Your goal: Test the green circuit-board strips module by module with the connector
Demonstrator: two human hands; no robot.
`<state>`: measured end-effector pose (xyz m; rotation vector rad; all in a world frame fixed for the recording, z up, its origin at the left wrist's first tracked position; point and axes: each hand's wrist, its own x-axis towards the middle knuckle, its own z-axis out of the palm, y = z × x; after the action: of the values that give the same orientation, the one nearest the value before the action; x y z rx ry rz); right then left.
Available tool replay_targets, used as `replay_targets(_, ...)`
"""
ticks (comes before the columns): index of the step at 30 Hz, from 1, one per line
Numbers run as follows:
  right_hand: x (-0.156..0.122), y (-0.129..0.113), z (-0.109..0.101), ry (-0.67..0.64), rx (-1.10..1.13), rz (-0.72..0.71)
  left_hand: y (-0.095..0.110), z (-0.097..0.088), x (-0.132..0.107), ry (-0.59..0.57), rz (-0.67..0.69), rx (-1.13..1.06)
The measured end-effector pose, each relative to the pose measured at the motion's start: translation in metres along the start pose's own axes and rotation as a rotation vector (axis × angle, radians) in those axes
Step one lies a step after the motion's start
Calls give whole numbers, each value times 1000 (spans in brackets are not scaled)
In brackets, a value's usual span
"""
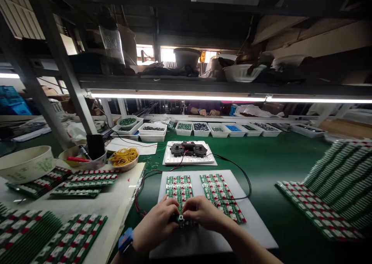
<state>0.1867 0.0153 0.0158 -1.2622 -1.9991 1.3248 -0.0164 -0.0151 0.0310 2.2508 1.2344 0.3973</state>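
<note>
Both my hands meet over the near end of a green circuit board panel (179, 186) lying on a white pad. The fingers of my left hand (159, 222) are bent in at the panel's lower left. My right hand (205, 214) has its thumb and index finger pinched together at the panel's right side. Between the fingertips shows a small square component (181, 217) with a pale middle. Whatever each hand pinches is hidden or too small to name. A second panel (221, 196) with red and white parts lies to the right, partly behind my right hand.
Behind the white pad (250, 233) sits a black device (188, 149) with trailing cables (247, 179). White bins (201, 130) of small parts line the back. Stacked panels (337, 194) stand right; more panels (75, 239) and a bowl of rubber bands (123, 158) are left. Another person's hands (207, 112) show beyond.
</note>
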Motion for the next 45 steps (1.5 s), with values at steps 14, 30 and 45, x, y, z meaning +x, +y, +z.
replay_targets(14,1,-14,30,94,-261,-79,-11,-24,-9,-80,-126,139)
replay_targets(30,2,-8,31,89,-342,-131,-11,-25,-10,-78,-133,144)
replay_targets(45,2,-11,29,48,-337,-98,-15,-23,-8,-103,-201,64)
